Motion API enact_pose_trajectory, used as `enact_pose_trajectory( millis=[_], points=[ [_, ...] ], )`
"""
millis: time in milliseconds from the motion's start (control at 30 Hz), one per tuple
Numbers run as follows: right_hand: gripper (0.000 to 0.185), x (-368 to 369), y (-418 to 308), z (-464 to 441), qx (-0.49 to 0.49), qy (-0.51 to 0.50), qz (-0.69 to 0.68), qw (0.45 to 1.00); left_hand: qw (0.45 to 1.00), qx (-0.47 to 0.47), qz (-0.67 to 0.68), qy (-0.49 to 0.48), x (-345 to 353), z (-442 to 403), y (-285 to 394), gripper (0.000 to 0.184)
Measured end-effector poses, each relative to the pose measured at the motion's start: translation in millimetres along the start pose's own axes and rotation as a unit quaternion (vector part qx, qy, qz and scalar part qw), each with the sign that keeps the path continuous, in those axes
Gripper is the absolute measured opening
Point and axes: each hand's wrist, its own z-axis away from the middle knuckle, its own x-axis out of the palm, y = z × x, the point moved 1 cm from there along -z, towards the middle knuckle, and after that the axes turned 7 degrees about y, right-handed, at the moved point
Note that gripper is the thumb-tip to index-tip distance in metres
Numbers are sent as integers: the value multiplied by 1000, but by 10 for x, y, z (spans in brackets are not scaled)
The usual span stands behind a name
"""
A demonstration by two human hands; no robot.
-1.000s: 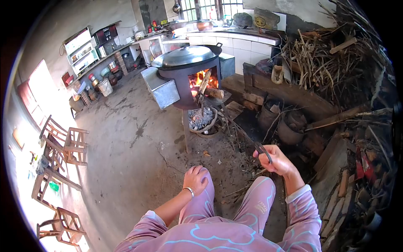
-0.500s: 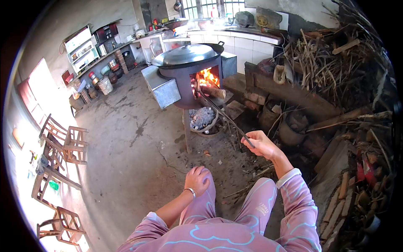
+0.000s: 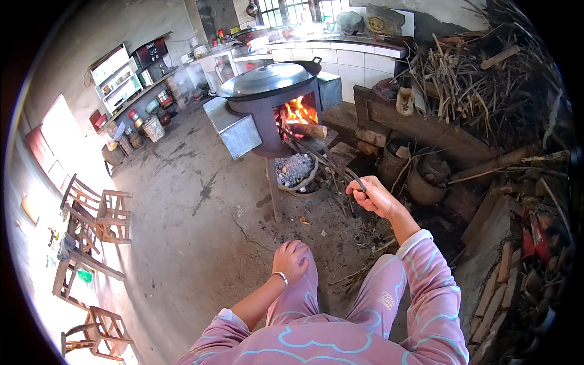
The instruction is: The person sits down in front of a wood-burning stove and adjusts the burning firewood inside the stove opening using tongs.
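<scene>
Head view: the right hand [image 3: 378, 198] has the near end of what look like dark tongs [image 3: 355, 178] pinched in its fingers. They reach down to the lower edge of the stove opening [image 3: 314, 102], by a log [image 3: 311, 130] poking out. Left hand [image 3: 291, 259] lies on the knee [image 3: 309, 270], fingers slightly spread. I'd grip well back from the flames [image 3: 299, 113] and nudge gently, so nothing tips out.

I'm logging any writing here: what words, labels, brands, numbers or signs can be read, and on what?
Nothing can be read for certain.
Right trouser leg: small pale print, too blurred to read.
Stove and lid: none visible.
Far shelves: too small to tell.
</scene>
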Motion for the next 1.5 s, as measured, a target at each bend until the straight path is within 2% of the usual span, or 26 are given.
enact_pose_trajectory(
  millis=[333, 467, 567, 667, 767, 867, 900, 1033, 1067, 1133, 1233, 1267, 1333, 1367, 1400, 1433, 1467, 1500],
  points=[
    [34, -28, 110, 792, -15, 38, -27, 999, 1000, 4, 9, 17, -2, 24, -35, 34],
    [34, -109, 406, 1227, -18, 33, -133, 990, 1000, 3, 9, 21, -29, 38, -43, 33],
    [29, -132, 605, 1668, -20, 32, -150, 988, 1000, 0, 10, 17, -44, 57, -43, 33],
    [26, -185, 822, 2011, -2, 48, -165, 985, 1000, 2, -1, 19, -86, 83, -37, 34],
    [25, -282, 948, 2269, 33, 60, -244, 967, 1000, -6, 10, 20, -117, 105, -61, 34],
    [27, -333, 933, 2379, 77, 103, -209, 969, 1000, -9, 0, 18, -126, 135, -86, 35],
    [22, -316, 885, 2364, 85, 109, -142, 980, 1000, -10, -4, 16, -123, 145, -89, 35],
    [25, -238, 994, 2038, 141, 104, -126, 976, 1000, -15, 3, 17, -119, 163, -103, 36],
    [27, -255, 1149, 1872, 168, 103, -161, 967, 1000, -16, 10, 17, -121, 161, -110, 37],
    [29, -160, 1247, 1530, 255, 116, -332, 901, 1000, -16, 11, 18, -126, 162, -117, 37],
    [30, -67, 1418, 913, 303, 81, -435, 844, 1000, -10, 10, 11, -113, 204, -127, 39],
    [27, -30, 1467, 703, 331, 82, -520, 783, 1000, -7, 8, 10, -113, 173, -134, 40],
    [25, 157, 1584, 416, 302, 123, -546, 772, 996, -11, -25, -84, -173, 101, -124, 45],
    [24, 225, 1627, 308, 279, 116, -515, 803, 990, -10, -42, -132, -205, 34, -95, 47],
    [24, 282, 1659, 242, 255, 111, -482, 831, 989, -21, 25, -145, -264, -96, -36, 50],
    [26, 409, 1538, 285, 297, 94, -520, 796, 981, -33, 93, -165, -343, -208, 41, 53],
    [29, 465, 1576, 234, 288, 90, -505, 809, 969, -44, 159, -182, -338, -313, 128, 57],
    [30, 525, 1580, 199, 282, 82, -499, 815, 947, -28, 304, -103, -34, -359, 76, 63]
  ],
)
